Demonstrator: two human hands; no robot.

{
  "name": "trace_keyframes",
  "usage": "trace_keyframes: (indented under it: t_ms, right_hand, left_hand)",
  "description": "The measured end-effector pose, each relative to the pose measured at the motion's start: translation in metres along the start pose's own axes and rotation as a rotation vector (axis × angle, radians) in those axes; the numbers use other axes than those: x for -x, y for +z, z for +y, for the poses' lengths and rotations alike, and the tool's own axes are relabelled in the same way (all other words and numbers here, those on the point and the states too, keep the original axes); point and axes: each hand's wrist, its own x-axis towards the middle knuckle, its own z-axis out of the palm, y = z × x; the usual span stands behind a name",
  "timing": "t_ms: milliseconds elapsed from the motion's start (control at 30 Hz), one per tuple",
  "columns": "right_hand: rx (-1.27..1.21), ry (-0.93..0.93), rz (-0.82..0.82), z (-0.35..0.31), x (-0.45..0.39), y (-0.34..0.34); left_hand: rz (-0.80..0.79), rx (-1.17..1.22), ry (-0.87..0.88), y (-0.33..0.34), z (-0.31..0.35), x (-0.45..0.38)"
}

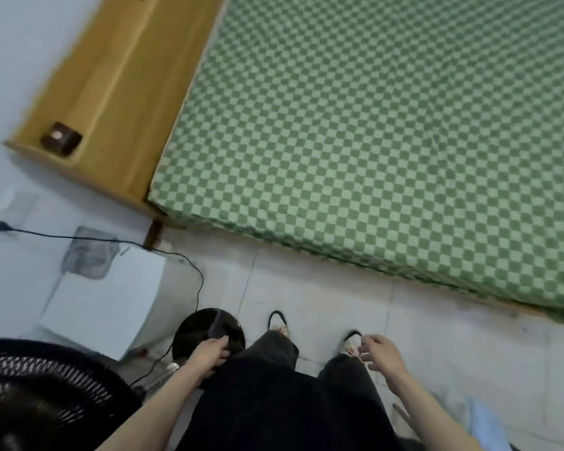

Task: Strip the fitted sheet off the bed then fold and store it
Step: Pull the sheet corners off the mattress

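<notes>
Sheet (372, 141) still fitted on the bed, corner at 11 o'clock from the left hand (210, 351), the nearer; right hand (380, 351) loosely curled, both empty.

Matt checked cloth fitted sheet (372, 141), smooth wooden bed frame (118, 92) (slightly glossy), glossy black fan base (209, 327).

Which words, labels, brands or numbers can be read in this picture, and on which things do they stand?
None can be read. The green checked fitted sheet, the wooden headboard, the white box and the black fan show no legible text; the picture is blurred.
</notes>
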Motion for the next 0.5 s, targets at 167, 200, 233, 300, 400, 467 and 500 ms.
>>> trace_keyframes:
  t_ms: [167,200,233,300,400,467,500]
  right_hand:
    - [0.207,0.013,-0.118,-0.087,-0.022,0.069]
    - [0.24,0.003,-0.124,-0.107,-0.029,0.08]
    - [0.275,-0.009,-0.133,-0.125,-0.039,0.091]
    - [0.365,-0.046,-0.173,-0.163,-0.063,0.11]
    - [0.647,-0.163,-0.258,-0.219,-0.117,0.139]
    - [0.844,-0.24,-0.312,-0.255,-0.149,0.162]
    - [0.926,-0.269,-0.333,-0.274,-0.163,0.176]
  left_hand:
    - [-0.072,0.076,0.074,-0.028,0.044,-0.031]
    - [-0.076,0.085,0.093,-0.031,0.055,-0.04]
    - [-0.074,0.105,0.106,-0.034,0.066,-0.05]
    - [-0.081,0.196,0.12,-0.039,0.088,-0.075]
    - [-0.089,0.411,0.097,-0.048,0.122,-0.121]
    - [-0.057,0.538,0.043,-0.058,0.137,-0.152]
    - [-0.036,0.593,0.016,-0.063,0.142,-0.168]
